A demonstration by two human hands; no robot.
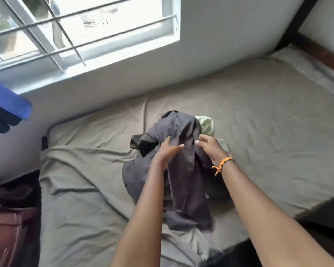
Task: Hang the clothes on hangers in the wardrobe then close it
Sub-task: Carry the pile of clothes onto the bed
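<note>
A dark grey garment [181,170] lies bunched on the bed, raised at its far end. Under it sit a dark green piece [141,144] on the left and a pale green piece [205,123] on the right. My left hand [167,149] rests on the grey garment's left side with fingers stretched across the fabric. My right hand [210,146], with an orange wristband, touches the garment's right side, fingers curled into the cloth. Whether either hand pinches the fabric is hidden. No hanger or wardrobe is in view.
The bed [258,132] has a wrinkled grey-green sheet and runs along a white wall under a barred window [75,31]. A blue object [6,101] juts in at the left. Dark reddish bedding [10,218] lies at the lower left, a dark item [328,214] at the right edge.
</note>
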